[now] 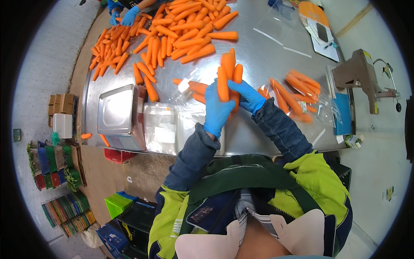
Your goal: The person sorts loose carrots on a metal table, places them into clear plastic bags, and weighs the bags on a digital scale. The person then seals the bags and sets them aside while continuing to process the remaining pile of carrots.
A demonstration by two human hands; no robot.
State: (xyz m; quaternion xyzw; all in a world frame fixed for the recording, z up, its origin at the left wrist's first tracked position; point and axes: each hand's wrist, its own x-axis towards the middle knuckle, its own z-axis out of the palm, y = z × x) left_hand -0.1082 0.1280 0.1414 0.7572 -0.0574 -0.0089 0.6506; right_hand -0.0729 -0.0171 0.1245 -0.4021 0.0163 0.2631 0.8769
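Note:
Both my hands wear blue gloves and hold a bunch of several carrots (223, 84) upright between them. My left hand (216, 108) wraps the bunch from below and the left. The fingers of my right hand (247, 95) press on its right side. Just left of my hands, more carrots (197, 87) lie by clear plastic. Bagged carrots (288, 97) in clear plastic lie to the right of my right hand. A big heap of loose carrots (190, 29) spreads over the steel table (252, 42). Flat clear bags (161, 129) are stacked near the front edge.
A scale with a steel pan (115, 108) stands at the left of the table. A co-worker's gloved hands (129, 16) are at the heap, top left. At the right are a bag sealer (357, 76) and a clipboard (325, 47) with a phone.

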